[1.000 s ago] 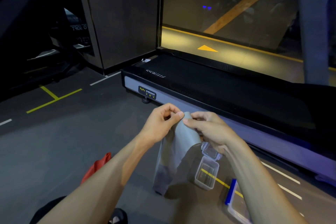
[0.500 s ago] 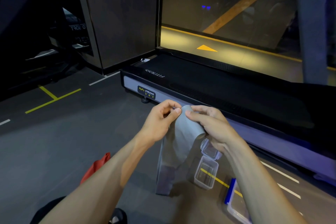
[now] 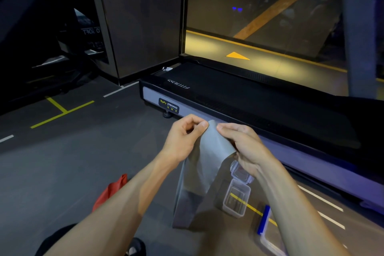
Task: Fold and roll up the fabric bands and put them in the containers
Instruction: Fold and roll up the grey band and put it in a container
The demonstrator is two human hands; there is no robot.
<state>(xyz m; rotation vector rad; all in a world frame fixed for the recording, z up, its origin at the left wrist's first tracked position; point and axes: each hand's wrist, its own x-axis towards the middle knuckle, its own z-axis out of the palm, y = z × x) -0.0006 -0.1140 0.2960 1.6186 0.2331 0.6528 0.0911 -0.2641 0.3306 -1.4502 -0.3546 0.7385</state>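
Both hands, left hand (image 3: pixel 185 134) and right hand (image 3: pixel 242 145), pinch the top fold of the grey fabric band (image 3: pixel 207 160), which hangs above the floor beside the open clear container (image 3: pixel 236 199); its slack tail, seemingly uneven, could skew the roll.

A gym: long black treadmill deck (image 3: pixel 259 97) with "Body Strong" fitness label (image 3: pixel 168 105), dark rubber floor (image 3: pixel 83 151) taped with yellow and white lines.
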